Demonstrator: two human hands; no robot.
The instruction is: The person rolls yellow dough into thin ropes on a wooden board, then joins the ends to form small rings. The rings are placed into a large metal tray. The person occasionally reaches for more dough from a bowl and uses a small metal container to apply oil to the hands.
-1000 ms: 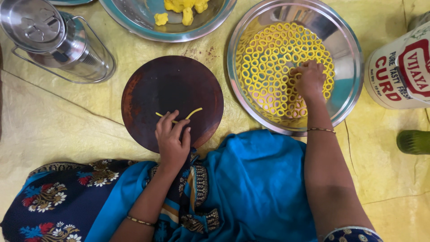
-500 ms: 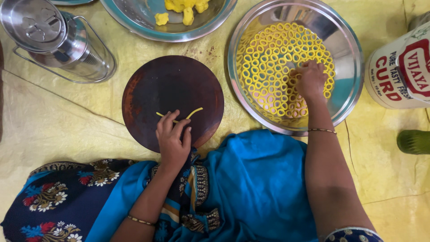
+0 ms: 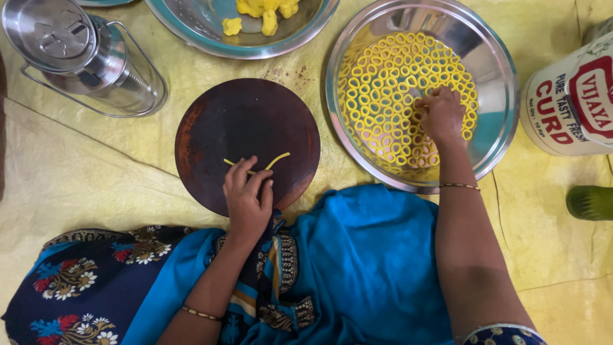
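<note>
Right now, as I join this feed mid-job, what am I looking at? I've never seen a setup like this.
This is one view from a camera worn on a person's head, looking down at their own two bare hands. The left hand presses a thin yellow dough strip on a round dark board. The right hand rests among yellow dough rings laid in a steel plate. Nearby on the yellow sheet stand a steel container, a bowl with dough lumps, and a white tub.
</note>
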